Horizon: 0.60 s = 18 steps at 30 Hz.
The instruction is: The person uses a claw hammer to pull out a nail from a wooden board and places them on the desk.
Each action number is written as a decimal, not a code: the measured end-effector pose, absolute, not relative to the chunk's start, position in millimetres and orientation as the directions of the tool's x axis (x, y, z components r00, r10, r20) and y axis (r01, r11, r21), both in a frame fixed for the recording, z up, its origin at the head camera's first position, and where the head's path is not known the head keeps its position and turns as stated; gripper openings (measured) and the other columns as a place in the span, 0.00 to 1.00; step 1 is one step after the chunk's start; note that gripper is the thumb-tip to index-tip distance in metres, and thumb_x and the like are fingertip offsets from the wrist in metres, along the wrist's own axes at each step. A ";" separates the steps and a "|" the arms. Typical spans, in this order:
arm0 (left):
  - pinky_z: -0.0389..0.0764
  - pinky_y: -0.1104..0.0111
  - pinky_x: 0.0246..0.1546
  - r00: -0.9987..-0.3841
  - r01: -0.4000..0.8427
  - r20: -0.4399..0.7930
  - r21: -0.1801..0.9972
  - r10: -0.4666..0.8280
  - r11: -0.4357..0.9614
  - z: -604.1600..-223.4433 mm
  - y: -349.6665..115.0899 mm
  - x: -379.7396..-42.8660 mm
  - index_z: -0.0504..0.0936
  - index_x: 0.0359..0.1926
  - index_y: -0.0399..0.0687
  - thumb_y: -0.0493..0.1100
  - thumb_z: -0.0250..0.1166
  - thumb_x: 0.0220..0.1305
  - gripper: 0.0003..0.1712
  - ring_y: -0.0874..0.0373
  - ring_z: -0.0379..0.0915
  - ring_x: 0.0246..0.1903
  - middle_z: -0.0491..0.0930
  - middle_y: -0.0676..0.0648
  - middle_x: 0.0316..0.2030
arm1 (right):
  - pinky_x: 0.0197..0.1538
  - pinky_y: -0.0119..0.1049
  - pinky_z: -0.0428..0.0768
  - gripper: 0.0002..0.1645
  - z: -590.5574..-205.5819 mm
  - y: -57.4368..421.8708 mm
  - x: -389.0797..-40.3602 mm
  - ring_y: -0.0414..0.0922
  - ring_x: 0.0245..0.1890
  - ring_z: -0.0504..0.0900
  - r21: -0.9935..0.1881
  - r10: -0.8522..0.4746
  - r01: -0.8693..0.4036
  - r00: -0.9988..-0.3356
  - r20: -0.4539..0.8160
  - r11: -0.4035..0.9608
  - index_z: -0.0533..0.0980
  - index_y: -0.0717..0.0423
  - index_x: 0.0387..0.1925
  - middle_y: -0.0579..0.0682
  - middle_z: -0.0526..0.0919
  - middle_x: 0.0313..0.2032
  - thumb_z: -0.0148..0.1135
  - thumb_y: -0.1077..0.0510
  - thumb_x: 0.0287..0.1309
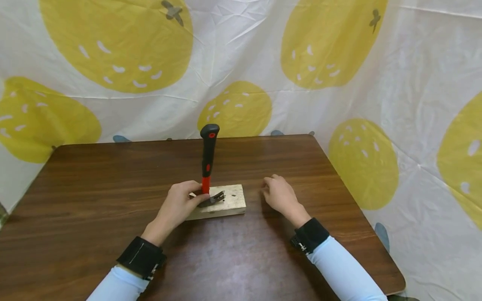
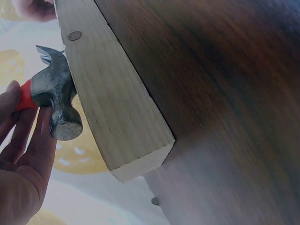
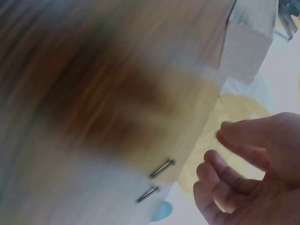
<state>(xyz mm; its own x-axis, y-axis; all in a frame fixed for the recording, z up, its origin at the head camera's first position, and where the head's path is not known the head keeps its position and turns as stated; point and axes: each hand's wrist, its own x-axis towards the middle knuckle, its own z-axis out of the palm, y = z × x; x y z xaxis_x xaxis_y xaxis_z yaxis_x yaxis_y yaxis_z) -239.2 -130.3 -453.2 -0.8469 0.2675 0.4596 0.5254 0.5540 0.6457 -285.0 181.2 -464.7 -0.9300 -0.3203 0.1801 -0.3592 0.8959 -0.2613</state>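
A claw hammer [image 1: 208, 159] with a black and red handle stands handle-up, its metal head [image 2: 56, 89] on top of a pale wooden block [image 1: 235, 201]. My left hand [image 1: 177, 202] pinches the hammer at the red neck just above the head, thumb on one side and fingers on the other. The claw points right, and small dark marks show on the block beside it. Right of the block, my right hand [image 1: 280, 194] hovers over the table, fingers loosely bent and holding nothing. In the right wrist view, two nails [image 3: 162, 168] lie on the table near that hand.
The brown wood-grain table [image 1: 113, 175] has a rounded far right corner. Behind it and to the right hangs a white curtain [image 1: 233, 50] with large yellow fruit prints. Black bands [image 1: 141, 256] circle both wrists over light blue sleeves [image 1: 342, 267].
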 end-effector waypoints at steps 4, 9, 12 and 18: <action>0.84 0.62 0.32 -0.849 0.522 0.455 0.646 0.269 0.556 -452.5 -130.9 -238.0 0.89 0.35 0.41 0.34 0.79 0.55 0.07 0.58 0.78 0.29 0.84 0.51 0.30 | 0.44 0.46 0.82 0.08 -462.0 169.8 -280.7 0.53 0.41 0.81 -0.295 -0.437 -0.488 -0.871 0.225 0.821 0.82 0.62 0.43 0.55 0.81 0.40 0.70 0.64 0.63; 0.82 0.64 0.30 -0.842 0.534 0.452 0.626 0.293 0.568 -450.8 -131.3 -236.9 0.89 0.35 0.41 0.35 0.78 0.56 0.07 0.58 0.77 0.29 0.83 0.51 0.31 | 0.49 0.45 0.82 0.09 -456.3 156.1 -272.6 0.51 0.46 0.82 -0.355 -0.550 -0.607 -0.794 0.257 0.711 0.82 0.62 0.46 0.54 0.83 0.44 0.68 0.65 0.65; 0.81 0.64 0.29 -0.835 0.544 0.454 0.606 0.310 0.580 -449.0 -130.2 -237.2 0.89 0.36 0.41 0.35 0.78 0.56 0.07 0.58 0.78 0.29 0.83 0.52 0.31 | 0.52 0.46 0.81 0.09 -452.3 147.9 -267.8 0.52 0.48 0.82 -0.357 -0.598 -0.664 -0.748 0.289 0.658 0.82 0.62 0.46 0.54 0.84 0.45 0.68 0.65 0.65; 0.81 0.63 0.30 -0.825 0.557 0.454 0.557 0.336 0.616 -445.8 -125.3 -238.8 0.90 0.38 0.41 0.37 0.79 0.57 0.08 0.59 0.79 0.30 0.83 0.53 0.31 | 0.56 0.46 0.80 0.12 -450.2 135.4 -260.0 0.51 0.51 0.82 -0.325 -0.656 -0.725 -0.688 0.310 0.607 0.82 0.62 0.49 0.54 0.85 0.47 0.66 0.66 0.64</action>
